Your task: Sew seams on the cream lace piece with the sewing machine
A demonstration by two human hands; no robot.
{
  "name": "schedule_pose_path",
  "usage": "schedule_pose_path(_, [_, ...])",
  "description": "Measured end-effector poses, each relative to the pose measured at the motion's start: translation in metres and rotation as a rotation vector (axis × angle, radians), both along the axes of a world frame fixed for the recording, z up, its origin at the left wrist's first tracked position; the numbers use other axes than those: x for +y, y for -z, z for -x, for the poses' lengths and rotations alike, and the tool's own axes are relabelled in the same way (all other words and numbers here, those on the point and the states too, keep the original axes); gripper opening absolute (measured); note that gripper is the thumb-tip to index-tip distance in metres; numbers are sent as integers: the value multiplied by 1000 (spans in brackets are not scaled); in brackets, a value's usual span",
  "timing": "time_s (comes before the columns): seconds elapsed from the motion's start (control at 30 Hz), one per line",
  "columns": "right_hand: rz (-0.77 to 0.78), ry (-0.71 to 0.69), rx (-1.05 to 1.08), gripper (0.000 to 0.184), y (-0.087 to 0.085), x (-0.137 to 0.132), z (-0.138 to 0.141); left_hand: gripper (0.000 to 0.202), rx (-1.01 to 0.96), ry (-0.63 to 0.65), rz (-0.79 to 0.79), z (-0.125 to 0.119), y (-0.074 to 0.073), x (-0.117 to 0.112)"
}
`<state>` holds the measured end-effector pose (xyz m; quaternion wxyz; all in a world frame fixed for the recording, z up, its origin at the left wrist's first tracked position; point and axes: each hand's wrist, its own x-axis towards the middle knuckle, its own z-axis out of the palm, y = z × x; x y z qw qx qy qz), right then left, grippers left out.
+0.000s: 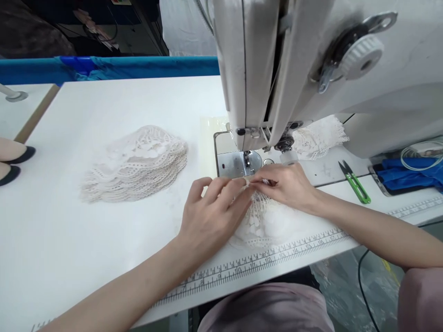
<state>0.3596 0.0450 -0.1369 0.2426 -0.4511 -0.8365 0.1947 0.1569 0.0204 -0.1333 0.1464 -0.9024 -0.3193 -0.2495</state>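
My left hand (218, 207) and my right hand (285, 184) meet just in front of the sewing machine's presser foot (247, 159). Between them they pinch the gathered top edge of a white lace piece (258, 226). Its scalloped lower part spreads over the table toward me, partly behind my left hand. The fingertips hide exactly where the cloth is gripped. Behind them lies the metal needle plate (231, 162) of the white sewing machine (256, 69).
A stack of white lace pieces (138, 161) lies to the left. More lace (320, 136) sits beneath the machine arm. Green thread snips (355, 182), a phone (379, 180) and blue cloth (408, 173) are at the right. A printed ruler (270, 260) runs along the front edge.
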Motion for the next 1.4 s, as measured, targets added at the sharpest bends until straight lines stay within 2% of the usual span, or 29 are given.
schedule_pose_path(0.1, [-50, 2, -26, 22, 1, 1, -2, 19, 70, 68, -69, -1, -2, -5])
schedule_pose_path(0.27, [-306, -1, -152, 28, 3, -2, -7, 18, 138, 49, -28, -1, -4, -9])
schedule_pose_path(0.33, [-362, -19, -231, 34, 2, -4, -10, 21, 124, 53, 15, 0, -4, -9])
schedule_pose_path(0.53, [-364, -85, -424, 42, -2, -2, -17, 24, 90, 52, 95, 2, -2, -7])
schedule_pose_path(0.7, [-361, -128, -447, 45, -3, 1, -17, 21, 126, 40, 73, 1, -2, -7])
schedule_pose_path(0.87, [-355, -78, -497, 47, 0, 2, -6, 17, 113, 45, 76, 1, -1, -5])
schedule_pose_path(1.07, [-439, -35, -558, 51, -2, 1, 2, 19, 99, 44, 130, 2, -1, -3])
schedule_pose_path(1.23, [-585, -52, -451, 36, -6, -7, -9, 23, 73, 28, 139, 0, -2, 3])
schedule_pose_path(1.4, [-569, -46, -503, 34, -2, -10, -12, 24, 73, -9, 119, -1, -1, 7])
